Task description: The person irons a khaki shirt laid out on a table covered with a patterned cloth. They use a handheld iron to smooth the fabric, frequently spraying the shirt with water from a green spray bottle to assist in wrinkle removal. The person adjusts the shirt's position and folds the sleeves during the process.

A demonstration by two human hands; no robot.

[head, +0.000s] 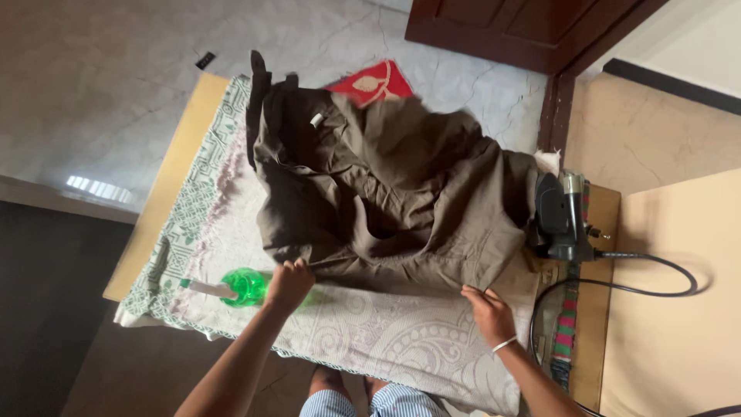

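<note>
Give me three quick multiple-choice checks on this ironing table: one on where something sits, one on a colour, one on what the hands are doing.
1. Where is the iron?
A. at the table's right end, beside the garment
B. on the floor
C. on top of the spray bottle

2. What colour is the spray bottle?
A. red
B. green
C. black

3. What are the hands doing?
A. both hang clear of the table
B. both hold the iron
C. both grip the near edge of the olive-brown garment

Answers: 1 A, the iron stands past the garment's right side with its cord trailing off. 2 B, its body is clear green. 3 C, the left hand and right hand each pinch the hem.
</note>
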